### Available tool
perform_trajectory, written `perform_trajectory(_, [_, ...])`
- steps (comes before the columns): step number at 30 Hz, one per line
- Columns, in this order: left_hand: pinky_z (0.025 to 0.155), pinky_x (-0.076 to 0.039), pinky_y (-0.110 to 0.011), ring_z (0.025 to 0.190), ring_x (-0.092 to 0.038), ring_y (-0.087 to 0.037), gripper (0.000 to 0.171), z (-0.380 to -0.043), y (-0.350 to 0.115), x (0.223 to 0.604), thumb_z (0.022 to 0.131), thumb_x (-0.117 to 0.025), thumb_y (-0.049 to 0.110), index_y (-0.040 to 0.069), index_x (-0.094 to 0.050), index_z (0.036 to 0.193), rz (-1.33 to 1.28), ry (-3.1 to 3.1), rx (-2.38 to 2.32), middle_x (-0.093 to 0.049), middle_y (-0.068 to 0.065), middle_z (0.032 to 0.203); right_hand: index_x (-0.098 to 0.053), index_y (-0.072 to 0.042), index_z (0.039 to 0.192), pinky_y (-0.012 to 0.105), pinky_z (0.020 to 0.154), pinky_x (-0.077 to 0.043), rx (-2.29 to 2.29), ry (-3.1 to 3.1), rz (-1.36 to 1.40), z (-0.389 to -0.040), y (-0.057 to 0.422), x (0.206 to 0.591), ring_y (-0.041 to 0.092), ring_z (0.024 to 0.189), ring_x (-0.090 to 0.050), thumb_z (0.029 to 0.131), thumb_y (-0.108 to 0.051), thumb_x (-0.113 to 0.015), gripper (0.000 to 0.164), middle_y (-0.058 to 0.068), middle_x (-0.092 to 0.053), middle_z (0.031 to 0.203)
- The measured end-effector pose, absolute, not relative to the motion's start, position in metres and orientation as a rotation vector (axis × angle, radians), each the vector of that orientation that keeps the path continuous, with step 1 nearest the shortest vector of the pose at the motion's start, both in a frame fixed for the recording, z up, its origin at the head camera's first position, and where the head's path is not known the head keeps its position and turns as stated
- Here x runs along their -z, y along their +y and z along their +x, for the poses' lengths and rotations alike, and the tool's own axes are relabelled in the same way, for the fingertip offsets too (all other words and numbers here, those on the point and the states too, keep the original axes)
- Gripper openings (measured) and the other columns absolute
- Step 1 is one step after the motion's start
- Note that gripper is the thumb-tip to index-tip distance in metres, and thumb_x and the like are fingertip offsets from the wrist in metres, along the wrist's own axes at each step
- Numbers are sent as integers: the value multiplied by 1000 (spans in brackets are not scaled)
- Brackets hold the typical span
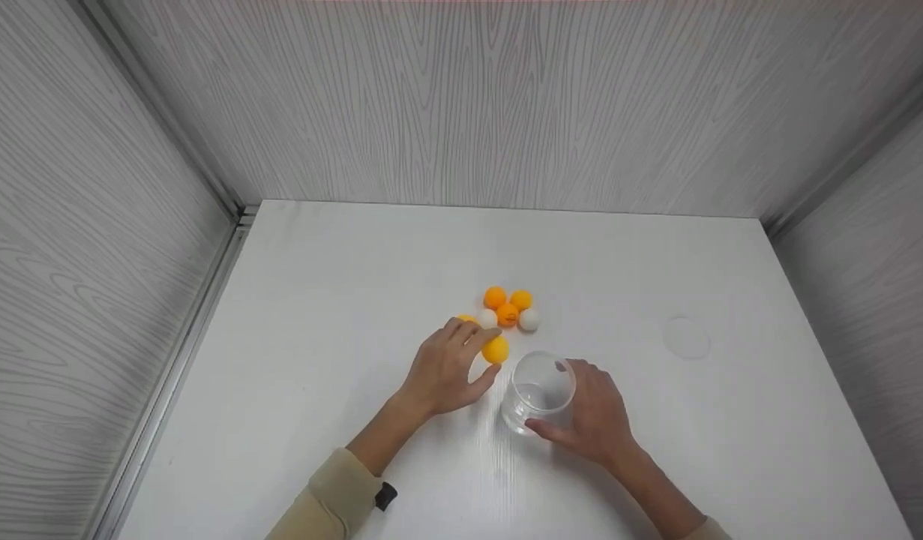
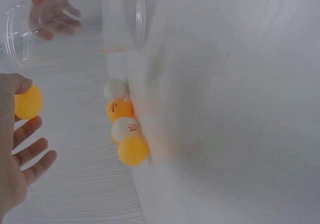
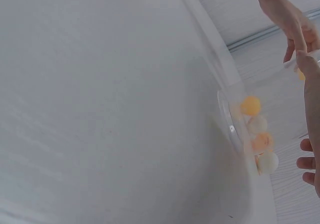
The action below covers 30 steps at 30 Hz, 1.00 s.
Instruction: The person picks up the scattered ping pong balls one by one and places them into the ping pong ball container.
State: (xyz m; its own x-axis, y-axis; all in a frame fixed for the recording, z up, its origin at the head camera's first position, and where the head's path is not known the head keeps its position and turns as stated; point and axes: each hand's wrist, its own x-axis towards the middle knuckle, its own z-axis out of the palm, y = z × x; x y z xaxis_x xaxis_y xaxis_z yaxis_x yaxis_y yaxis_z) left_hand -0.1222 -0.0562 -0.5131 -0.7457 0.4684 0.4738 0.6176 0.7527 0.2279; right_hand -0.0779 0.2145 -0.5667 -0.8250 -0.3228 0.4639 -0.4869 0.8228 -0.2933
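yellow-orange, prob light, slick, dentable: hold ball round middle, pinched in l hand beside jar gripped in r hand

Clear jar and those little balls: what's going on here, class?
The person's left hand pinches an orange ball near the clear jar, which the right hand grips. The other balls, orange and white, lie clustered on the white table. No ball shows inside the jar. A clear disc lies off to the right.

On the worktop, grouped balls; near-right of these, a jar, with a held ball between; farther right, a disc.
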Motion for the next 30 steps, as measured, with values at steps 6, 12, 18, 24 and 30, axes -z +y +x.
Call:
perform_trajectory(6, [87, -61, -26, 105, -64, -19, 47, -117, -53, 501, 92, -78, 37, 17, -70, 133, -863, -2512, 566, -72, -1, 112, -57, -5, 134, 43, 85, -59, -560, -2558, 634, -79, 215, 567, 27, 101, -65, 74, -72, -80, 93, 12, -70, 120])
perform_trajectory(12, [90, -61, -26, 106, -64, -18, 48, -113, -48, 492, 91, -79, 36, 15, -69, 133, -910, -2471, 620, -72, -1, 113, -56, -6, 135, 44, 87, -59, -565, -2590, 617, -78, 214, 566, 27, 102, -65, 73, -70, -83, 93, 11, -70, 122])
perform_trajectory(18, [92, -60, -26, 107, -65, -17, 47, -109, -42, 486, 91, -79, 36, 16, -69, 133, -944, -2456, 632, -72, -1, 114, -57, -6, 135, 46, 90, -60, -571, -2619, 593, -76, 213, 563, 27, 103, -65, 69, -63, -87, 92, 12, -70, 123])
perform_trajectory(24, [91, -60, -26, 106, -64, -17, 44, -107, -35, 483, 92, -78, 35, 16, -71, 130, -982, -2458, 668, -73, 1, 114, -58, -6, 133, 43, 86, -59, -566, -2605, 583, -77, 212, 564, 26, 100, -64, 68, -62, -88, 90, 10, -70, 120])
perform_trajectory(30, [95, -59, -25, 106, -65, -15, 44, -105, -27, 485, 92, -77, 38, 16, -72, 130, -1031, -2442, 665, -74, 1, 112, -57, -8, 133, 41, 84, -59, -572, -2590, 578, -77, 211, 565, 24, 98, -63, 68, -63, -88, 91, 9, -70, 118])
